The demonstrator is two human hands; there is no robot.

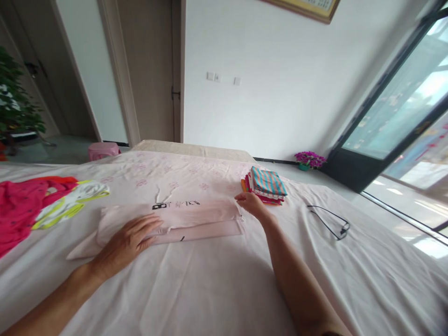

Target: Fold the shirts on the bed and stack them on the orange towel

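A pale pink garment (182, 219) with black lettering lies partly folded into a long strip across the bed (217, 284). My left hand (128, 242) rests flat on its left part, fingers stretched out. My right hand (250, 204) touches the garment's right end, its fingers curled at the edge. Whether they pinch the fabric I cannot tell. Just beyond my right hand sits a stack of folded clothes (266, 185), a blue-and-red striped piece on top.
Unfolded red, white and yellow-green clothes (42, 203) lie at the left of the bed. A thin black hanger (331, 220) lies at the right. Beyond the bed are a pink stool (103, 150), a potted flower (310, 160) and a large window.
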